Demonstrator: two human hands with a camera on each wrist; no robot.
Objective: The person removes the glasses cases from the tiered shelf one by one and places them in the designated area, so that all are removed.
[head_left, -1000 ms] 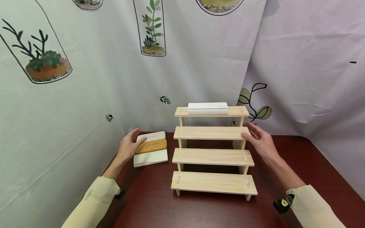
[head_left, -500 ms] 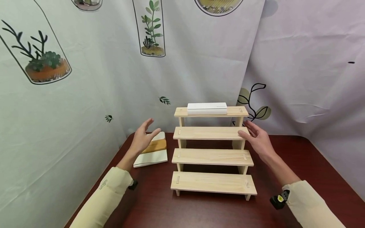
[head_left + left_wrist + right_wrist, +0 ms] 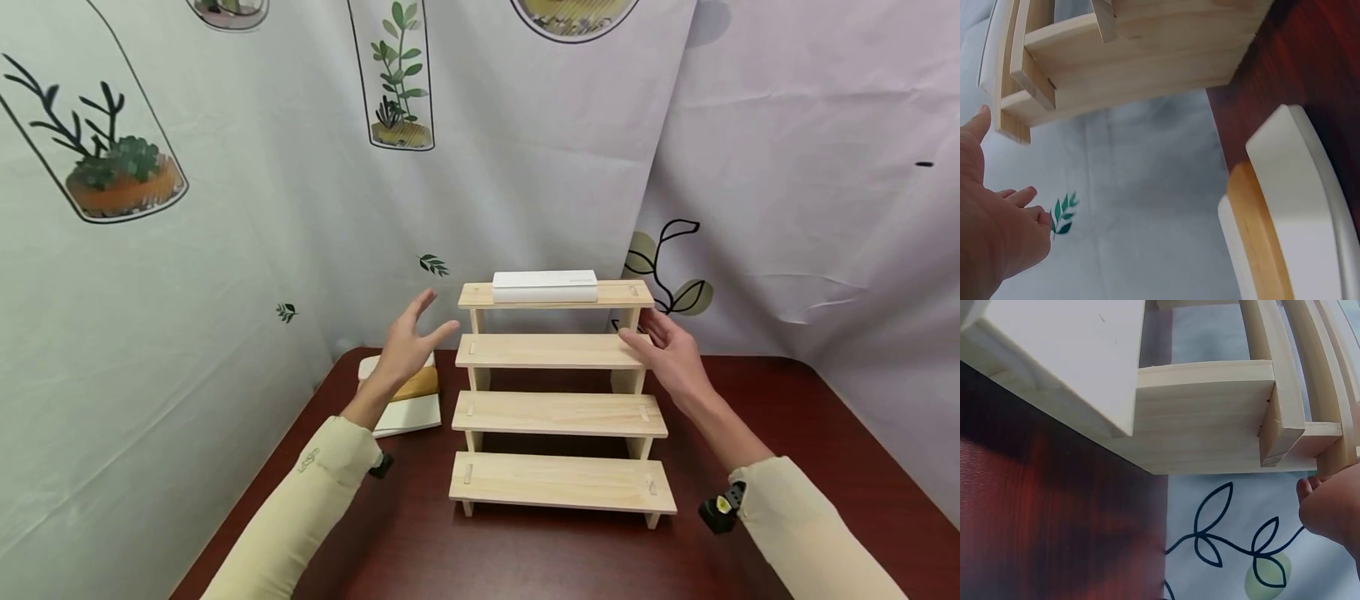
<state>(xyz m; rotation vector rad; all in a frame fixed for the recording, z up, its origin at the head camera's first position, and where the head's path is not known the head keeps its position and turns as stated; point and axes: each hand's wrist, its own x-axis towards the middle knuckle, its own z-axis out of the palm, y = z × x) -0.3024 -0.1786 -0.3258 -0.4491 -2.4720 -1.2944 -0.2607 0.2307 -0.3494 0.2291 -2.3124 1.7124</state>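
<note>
A pale wooden stepped display stand (image 3: 555, 412) stands on the dark red table, with a long white box (image 3: 545, 287) lying on its top step. My left hand (image 3: 405, 350) is raised to the left of the stand, thumb and fingers spread, holding nothing. In the left wrist view, a gap shows between this left hand (image 3: 997, 212) and the stand's side (image 3: 1122, 81). At the stand's right end is my right hand (image 3: 671, 354); its thumb overlaps the end of the second step from the top, and the fingers lie beyond it. Whether they touch the wood I cannot tell.
Left of the stand, partly hidden by my left arm, lie a white flat item, a tan wooden one (image 3: 420, 383) and a pale one (image 3: 412, 414). A patterned cloth (image 3: 300, 208) hangs behind and beside the dark red table (image 3: 525, 558).
My left hand has moved right and upward, away from the flat items and toward the stand. The right hand has shifted slightly left and up along the stand's end. The stand stays put.
</note>
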